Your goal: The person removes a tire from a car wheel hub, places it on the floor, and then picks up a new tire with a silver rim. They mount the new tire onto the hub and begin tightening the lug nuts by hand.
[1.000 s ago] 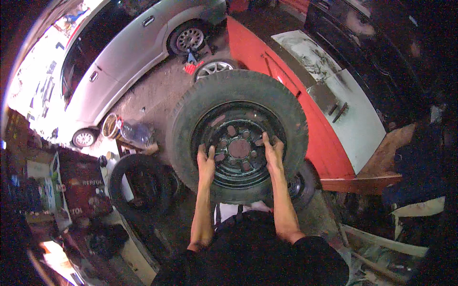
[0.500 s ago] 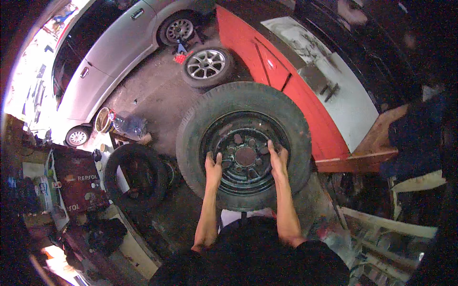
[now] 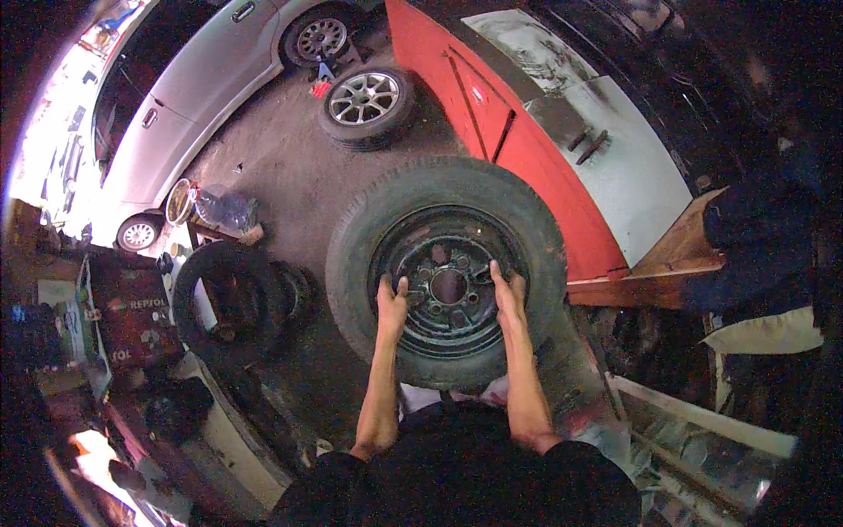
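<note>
on the black wheel point(image 3: 450, 239), left fingers point(image 3: 385, 291) and right fingers point(image 3: 516, 286) curled in a grip

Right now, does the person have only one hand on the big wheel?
No, the left hand and the right hand both hold its black rim.

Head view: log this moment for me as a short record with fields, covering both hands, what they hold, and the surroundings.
Held item: black steel wheel with tyre
Left hand: gripping the wheel left of its hub
Right hand: gripping it right of the hub
Floor ahead: silver multi-spoke alloy wheel, tyre fitted
Upper left: silver car
Left: dark tyre
Upper right: red panel beside white panel
Not visible: back of held wheel
</note>
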The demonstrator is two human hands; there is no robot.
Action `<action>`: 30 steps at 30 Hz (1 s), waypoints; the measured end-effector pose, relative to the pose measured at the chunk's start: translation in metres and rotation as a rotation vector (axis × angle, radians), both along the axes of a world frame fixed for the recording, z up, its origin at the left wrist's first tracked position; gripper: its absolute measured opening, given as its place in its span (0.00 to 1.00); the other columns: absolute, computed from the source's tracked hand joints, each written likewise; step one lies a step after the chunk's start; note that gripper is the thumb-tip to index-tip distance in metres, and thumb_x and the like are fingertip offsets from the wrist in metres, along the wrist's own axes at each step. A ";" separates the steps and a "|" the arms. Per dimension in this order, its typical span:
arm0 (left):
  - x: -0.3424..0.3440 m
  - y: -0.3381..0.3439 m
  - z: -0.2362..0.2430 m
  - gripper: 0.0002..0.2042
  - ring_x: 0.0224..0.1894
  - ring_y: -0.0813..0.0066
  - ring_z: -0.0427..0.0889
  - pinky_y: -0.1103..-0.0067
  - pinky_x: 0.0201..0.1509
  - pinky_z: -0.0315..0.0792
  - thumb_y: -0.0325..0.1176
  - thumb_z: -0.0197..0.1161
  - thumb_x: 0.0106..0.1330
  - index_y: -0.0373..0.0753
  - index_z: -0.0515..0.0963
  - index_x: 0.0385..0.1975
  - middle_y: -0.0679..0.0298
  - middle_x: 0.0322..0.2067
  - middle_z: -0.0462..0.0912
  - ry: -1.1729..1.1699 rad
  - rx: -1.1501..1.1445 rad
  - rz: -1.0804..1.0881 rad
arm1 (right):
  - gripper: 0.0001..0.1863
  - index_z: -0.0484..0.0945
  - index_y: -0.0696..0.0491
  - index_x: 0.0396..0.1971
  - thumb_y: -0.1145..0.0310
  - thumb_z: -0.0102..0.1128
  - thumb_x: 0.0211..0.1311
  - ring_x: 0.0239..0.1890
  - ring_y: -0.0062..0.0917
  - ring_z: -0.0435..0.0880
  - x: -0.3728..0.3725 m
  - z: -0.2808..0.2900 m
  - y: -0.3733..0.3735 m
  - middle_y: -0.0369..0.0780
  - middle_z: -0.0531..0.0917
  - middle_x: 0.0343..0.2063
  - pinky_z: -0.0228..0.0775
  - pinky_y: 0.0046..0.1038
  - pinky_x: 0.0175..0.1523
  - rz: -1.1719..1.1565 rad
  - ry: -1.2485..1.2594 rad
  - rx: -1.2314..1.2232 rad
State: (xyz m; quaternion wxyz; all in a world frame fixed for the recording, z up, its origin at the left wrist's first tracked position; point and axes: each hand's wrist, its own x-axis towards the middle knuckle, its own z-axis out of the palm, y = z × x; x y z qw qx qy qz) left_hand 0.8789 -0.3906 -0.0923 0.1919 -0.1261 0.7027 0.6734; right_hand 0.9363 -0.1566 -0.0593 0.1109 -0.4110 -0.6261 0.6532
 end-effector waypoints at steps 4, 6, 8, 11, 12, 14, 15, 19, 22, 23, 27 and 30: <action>0.041 0.052 0.028 0.35 0.71 0.54 0.63 0.68 0.73 0.57 0.41 0.59 0.74 0.24 0.53 0.70 0.40 0.69 0.60 -0.093 0.126 0.098 | 0.22 0.81 0.61 0.47 0.55 0.64 0.67 0.48 0.26 0.79 0.035 -0.044 0.054 0.41 0.84 0.47 0.68 0.31 0.57 0.059 -0.069 0.057; 0.068 0.077 0.017 0.32 0.63 0.57 0.72 0.68 0.69 0.63 0.38 0.60 0.73 0.25 0.57 0.69 0.43 0.65 0.66 -0.060 -0.110 0.130 | 0.22 0.81 0.60 0.47 0.55 0.64 0.67 0.48 0.26 0.78 0.049 -0.053 0.076 0.41 0.84 0.47 0.67 0.31 0.57 0.130 -0.064 0.045; 0.094 0.087 -0.060 0.31 0.59 0.58 0.74 0.69 0.67 0.64 0.37 0.60 0.72 0.26 0.59 0.68 0.44 0.64 0.69 0.046 -0.062 0.176 | 0.23 0.81 0.60 0.47 0.54 0.64 0.67 0.48 0.27 0.78 0.062 -0.072 0.104 0.41 0.84 0.45 0.67 0.31 0.56 0.135 -0.150 0.070; 0.117 0.122 -0.033 0.31 0.68 0.56 0.68 0.70 0.71 0.59 0.38 0.61 0.72 0.25 0.60 0.68 0.45 0.66 0.69 -0.098 -0.092 0.138 | 0.28 0.80 0.61 0.48 0.49 0.66 0.65 0.49 0.30 0.77 0.090 -0.096 0.121 0.42 0.82 0.47 0.68 0.33 0.55 0.066 -0.283 0.125; 0.129 0.135 -0.029 0.31 0.69 0.55 0.67 0.70 0.72 0.59 0.38 0.60 0.72 0.25 0.60 0.68 0.45 0.65 0.69 -0.130 -0.147 0.176 | 0.30 0.79 0.61 0.50 0.48 0.66 0.64 0.50 0.30 0.77 0.096 -0.101 0.130 0.42 0.82 0.48 0.68 0.34 0.56 0.068 -0.270 0.084; 0.145 0.145 -0.069 0.32 0.68 0.55 0.67 0.70 0.71 0.59 0.40 0.60 0.72 0.24 0.59 0.68 0.44 0.65 0.69 -0.142 -0.202 0.155 | 0.34 0.76 0.62 0.53 0.45 0.67 0.62 0.52 0.31 0.76 0.107 -0.112 0.146 0.43 0.80 0.51 0.68 0.35 0.57 0.061 -0.254 -0.001; 0.142 0.152 -0.077 0.33 0.68 0.55 0.68 0.70 0.71 0.59 0.41 0.60 0.72 0.24 0.59 0.68 0.44 0.65 0.69 -0.143 -0.227 0.131 | 0.36 0.74 0.62 0.55 0.45 0.67 0.62 0.54 0.32 0.75 0.109 -0.121 0.155 0.44 0.79 0.53 0.67 0.36 0.58 0.103 -0.317 0.006; 0.137 0.170 -0.107 0.36 0.70 0.55 0.64 0.70 0.72 0.57 0.44 0.59 0.73 0.23 0.56 0.69 0.42 0.68 0.65 -0.255 -0.179 0.099 | 0.41 0.69 0.63 0.59 0.42 0.65 0.62 0.58 0.34 0.73 0.113 -0.157 0.178 0.48 0.74 0.57 0.65 0.37 0.62 0.180 -0.485 0.003; 0.133 0.186 -0.139 0.36 0.70 0.54 0.65 0.70 0.72 0.58 0.44 0.59 0.73 0.23 0.55 0.69 0.42 0.67 0.65 -0.297 -0.168 0.066 | 0.44 0.68 0.63 0.60 0.37 0.61 0.62 0.62 0.37 0.70 0.113 -0.204 0.189 0.50 0.71 0.61 0.61 0.38 0.66 0.165 -0.539 0.090; 0.134 0.192 -0.156 0.35 0.69 0.54 0.66 0.70 0.71 0.59 0.44 0.59 0.73 0.23 0.56 0.69 0.43 0.66 0.67 -0.291 -0.181 0.073 | 0.45 0.67 0.63 0.61 0.37 0.61 0.62 0.63 0.38 0.69 0.115 -0.218 0.197 0.51 0.71 0.61 0.60 0.38 0.67 0.188 -0.545 0.074; 0.127 0.209 -0.227 0.44 0.73 0.53 0.58 0.68 0.75 0.54 0.54 0.62 0.69 0.26 0.51 0.72 0.43 0.71 0.57 -0.387 -0.134 0.056 | 0.48 0.62 0.62 0.66 0.36 0.61 0.61 0.69 0.40 0.64 0.110 -0.285 0.220 0.51 0.67 0.66 0.56 0.39 0.70 0.191 -0.610 0.106; 0.115 0.225 -0.280 0.45 0.72 0.53 0.59 0.68 0.74 0.55 0.55 0.62 0.68 0.26 0.52 0.72 0.43 0.70 0.60 -0.315 -0.102 0.009 | 0.50 0.59 0.62 0.68 0.35 0.60 0.61 0.71 0.39 0.61 0.102 -0.334 0.237 0.50 0.63 0.69 0.53 0.39 0.72 0.226 -0.567 0.044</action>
